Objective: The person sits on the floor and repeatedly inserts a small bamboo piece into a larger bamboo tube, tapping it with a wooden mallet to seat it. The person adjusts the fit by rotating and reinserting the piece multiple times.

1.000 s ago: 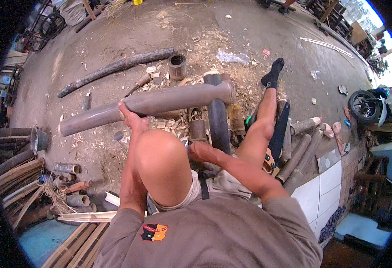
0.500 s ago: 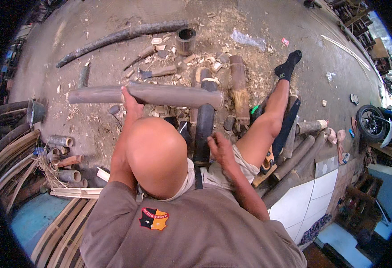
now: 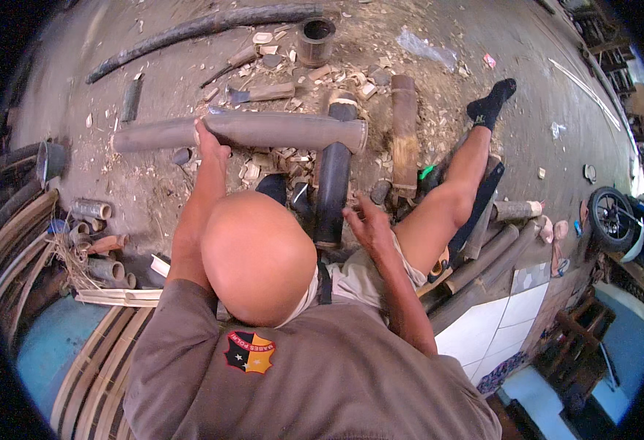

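Note:
A long grey-brown bamboo pole (image 3: 278, 132) lies crosswise in front of me. My left hand (image 3: 212, 143) is closed around it left of its middle, with the thumb side showing. The pole's right part crosses over the far end of a dark, smooth tube (image 3: 332, 202) that points away from me between my legs. My right hand (image 3: 371, 226) hovers just right of that tube's near end. Its fingers are bent and somewhat apart, and I see nothing in them. A hatchet (image 3: 263, 93) with a wooden handle lies beyond the pole.
Wood chips litter the floor around a hollow dark cylinder (image 3: 316, 40), a long dark pole (image 3: 197, 31) and a brown bamboo piece (image 3: 404, 132). Cut bamboo tubes (image 3: 91, 209) and strips (image 3: 105, 359) lie left. More poles (image 3: 483, 257) and a wheel (image 3: 612, 216) are at right.
The view has shifted, so most things sit higher in the picture. My right hand's fingers have spread apart from a more curled pose. My left hand still grips the bamboo pole.

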The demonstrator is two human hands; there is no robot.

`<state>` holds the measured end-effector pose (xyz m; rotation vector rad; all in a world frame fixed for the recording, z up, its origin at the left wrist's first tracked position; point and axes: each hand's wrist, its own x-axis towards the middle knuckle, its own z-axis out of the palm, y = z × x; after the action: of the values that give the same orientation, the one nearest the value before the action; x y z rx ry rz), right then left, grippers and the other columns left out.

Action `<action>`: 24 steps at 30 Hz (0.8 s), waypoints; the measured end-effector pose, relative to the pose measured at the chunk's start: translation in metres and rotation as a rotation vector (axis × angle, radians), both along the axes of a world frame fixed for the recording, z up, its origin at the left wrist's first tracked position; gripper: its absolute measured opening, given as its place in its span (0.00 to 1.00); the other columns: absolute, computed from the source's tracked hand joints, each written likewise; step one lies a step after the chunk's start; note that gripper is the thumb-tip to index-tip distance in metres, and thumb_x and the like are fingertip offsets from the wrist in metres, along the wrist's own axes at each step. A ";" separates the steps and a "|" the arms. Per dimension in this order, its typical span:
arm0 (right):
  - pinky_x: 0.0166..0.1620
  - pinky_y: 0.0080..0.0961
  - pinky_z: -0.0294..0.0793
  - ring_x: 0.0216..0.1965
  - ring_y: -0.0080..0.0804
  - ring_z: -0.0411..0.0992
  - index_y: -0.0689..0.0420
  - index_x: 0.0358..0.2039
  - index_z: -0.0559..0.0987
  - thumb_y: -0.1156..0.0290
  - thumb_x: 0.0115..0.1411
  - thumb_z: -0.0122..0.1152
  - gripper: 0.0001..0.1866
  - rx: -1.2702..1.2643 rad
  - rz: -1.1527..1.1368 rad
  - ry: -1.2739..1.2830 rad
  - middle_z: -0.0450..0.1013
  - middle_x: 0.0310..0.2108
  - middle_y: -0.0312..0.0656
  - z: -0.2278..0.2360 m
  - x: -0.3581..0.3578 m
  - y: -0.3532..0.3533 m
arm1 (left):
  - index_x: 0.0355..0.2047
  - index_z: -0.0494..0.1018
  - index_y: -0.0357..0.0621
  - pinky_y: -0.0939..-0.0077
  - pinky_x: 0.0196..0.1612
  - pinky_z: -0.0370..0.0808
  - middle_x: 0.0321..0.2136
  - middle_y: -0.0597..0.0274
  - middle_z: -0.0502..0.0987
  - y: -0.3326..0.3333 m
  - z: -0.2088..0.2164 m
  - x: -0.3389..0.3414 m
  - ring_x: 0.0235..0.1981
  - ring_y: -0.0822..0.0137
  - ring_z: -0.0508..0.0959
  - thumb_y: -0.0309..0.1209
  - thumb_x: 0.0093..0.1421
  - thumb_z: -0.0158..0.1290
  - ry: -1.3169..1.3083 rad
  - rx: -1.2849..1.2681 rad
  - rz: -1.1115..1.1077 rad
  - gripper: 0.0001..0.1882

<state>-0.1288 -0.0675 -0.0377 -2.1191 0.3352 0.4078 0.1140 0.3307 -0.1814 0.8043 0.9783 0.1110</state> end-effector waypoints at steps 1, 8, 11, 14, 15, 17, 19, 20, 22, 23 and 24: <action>0.47 0.38 0.79 0.41 0.45 0.81 0.59 0.59 0.78 0.60 0.62 0.71 0.28 -0.112 -0.003 -0.231 0.81 0.42 0.57 0.005 0.000 -0.010 | 0.74 0.53 0.42 0.43 0.72 0.58 0.73 0.55 0.61 0.013 -0.004 0.003 0.69 0.48 0.67 0.66 0.60 0.59 -0.015 -0.052 0.007 0.55; 0.46 0.48 0.74 0.44 0.57 0.75 0.61 0.41 0.79 0.63 0.65 0.65 0.13 -0.855 -0.136 -0.650 0.78 0.40 0.53 0.081 0.019 -0.132 | 0.74 0.52 0.44 0.39 0.68 0.63 0.69 0.44 0.62 0.032 0.001 -0.038 0.68 0.45 0.66 0.55 0.66 0.58 -0.139 0.020 -0.186 0.47; 0.45 0.51 0.73 0.43 0.59 0.73 0.62 0.38 0.78 0.64 0.64 0.66 0.13 -0.674 -0.402 -0.370 0.77 0.38 0.53 0.071 0.003 -0.164 | 0.75 0.50 0.45 0.39 0.67 0.65 0.69 0.36 0.61 -0.001 0.057 -0.064 0.68 0.42 0.65 0.55 0.67 0.57 -0.001 0.112 -0.204 0.47; 0.45 0.51 0.73 0.44 0.59 0.73 0.63 0.36 0.77 0.65 0.64 0.67 0.13 -0.750 -0.187 -0.397 0.76 0.36 0.53 0.065 -0.006 -0.165 | 0.76 0.47 0.47 0.41 0.67 0.67 0.69 0.33 0.59 0.012 0.079 -0.100 0.68 0.40 0.65 0.55 0.68 0.55 0.006 0.095 -0.164 0.46; 0.39 0.47 0.73 0.34 0.52 0.73 0.62 0.33 0.76 0.66 0.63 0.67 0.13 -0.757 -0.187 -0.532 0.73 0.32 0.51 0.060 -0.010 -0.165 | 0.76 0.46 0.44 0.45 0.66 0.69 0.69 0.34 0.59 0.007 0.091 -0.106 0.65 0.41 0.69 0.56 0.68 0.55 0.037 0.088 -0.187 0.48; 0.38 0.47 0.73 0.32 0.53 0.73 0.62 0.35 0.76 0.65 0.63 0.67 0.13 -0.741 -0.220 -0.567 0.73 0.31 0.51 0.052 -0.020 -0.161 | 0.75 0.48 0.42 0.47 0.66 0.70 0.67 0.36 0.62 -0.006 0.115 -0.132 0.64 0.43 0.70 0.55 0.69 0.54 -0.021 0.135 -0.204 0.45; 0.37 0.47 0.73 0.31 0.54 0.74 0.61 0.35 0.77 0.65 0.64 0.67 0.13 -0.768 -0.253 -0.542 0.73 0.30 0.51 0.048 -0.030 -0.152 | 0.74 0.50 0.42 0.48 0.66 0.70 0.67 0.37 0.63 -0.015 0.127 -0.150 0.64 0.44 0.70 0.54 0.70 0.53 -0.024 0.118 -0.225 0.44; 0.36 0.47 0.73 0.31 0.55 0.74 0.61 0.36 0.77 0.64 0.64 0.67 0.13 -0.793 -0.263 -0.501 0.74 0.30 0.51 0.048 -0.034 -0.146 | 0.74 0.50 0.42 0.48 0.66 0.70 0.67 0.37 0.63 -0.015 0.130 -0.160 0.64 0.44 0.70 0.54 0.70 0.52 -0.007 0.102 -0.229 0.43; 0.36 0.48 0.74 0.33 0.56 0.75 0.61 0.36 0.78 0.63 0.64 0.66 0.13 -0.811 -0.279 -0.415 0.75 0.31 0.50 0.051 -0.041 -0.136 | 0.74 0.52 0.42 0.48 0.67 0.69 0.67 0.38 0.63 -0.012 0.137 -0.168 0.65 0.46 0.70 0.54 0.71 0.51 0.009 0.084 -0.246 0.41; 0.37 0.48 0.75 0.34 0.55 0.76 0.60 0.36 0.78 0.63 0.64 0.66 0.13 -0.805 -0.281 -0.375 0.76 0.33 0.50 0.060 -0.039 -0.132 | 0.73 0.52 0.42 0.48 0.67 0.69 0.67 0.39 0.64 -0.011 0.142 -0.171 0.65 0.46 0.70 0.53 0.71 0.51 0.013 0.079 -0.251 0.41; 0.37 0.48 0.76 0.36 0.55 0.78 0.60 0.37 0.79 0.62 0.64 0.66 0.13 -0.797 -0.281 -0.336 0.77 0.34 0.49 0.065 -0.039 -0.130 | 0.73 0.53 0.41 0.48 0.67 0.68 0.67 0.39 0.64 -0.008 0.148 -0.171 0.65 0.47 0.70 0.53 0.72 0.50 0.013 0.080 -0.258 0.40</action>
<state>-0.1677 -0.1977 0.0272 -2.7925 0.6649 -0.3076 -0.0568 0.3230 -0.0335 0.9990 0.8784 -0.0784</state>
